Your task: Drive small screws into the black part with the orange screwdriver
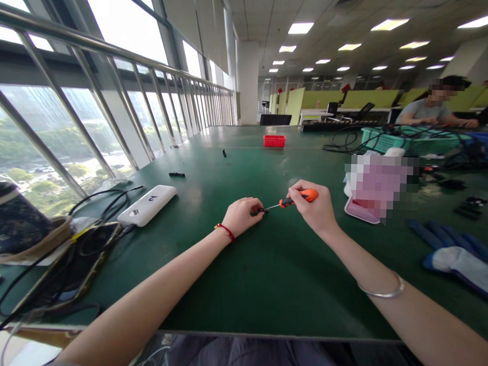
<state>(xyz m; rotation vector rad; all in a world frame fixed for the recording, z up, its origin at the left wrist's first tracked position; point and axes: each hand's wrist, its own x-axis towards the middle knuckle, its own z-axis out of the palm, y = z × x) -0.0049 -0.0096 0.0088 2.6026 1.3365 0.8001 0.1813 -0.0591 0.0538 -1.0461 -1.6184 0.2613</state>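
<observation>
My right hand (313, 205) is closed around the orange and black handle of a screwdriver (287, 202). Its thin metal shaft points left, and the tip meets a small black part (260, 210) just above the green table (280, 281). My left hand (242, 215) pinches that part between thumb and fingers, so most of it is hidden and its exact kind does not show. A red cord bracelet circles my left wrist, and a silver bangle sits on my right forearm.
A white power bank (148, 206), cables and a phone (76, 273) lie to the left. Farther back are a red bin (274, 141) and small black pieces (177, 174). At right are blue-white gloves (467, 263) and a green basket (415, 142); a person (427, 110) sits beyond.
</observation>
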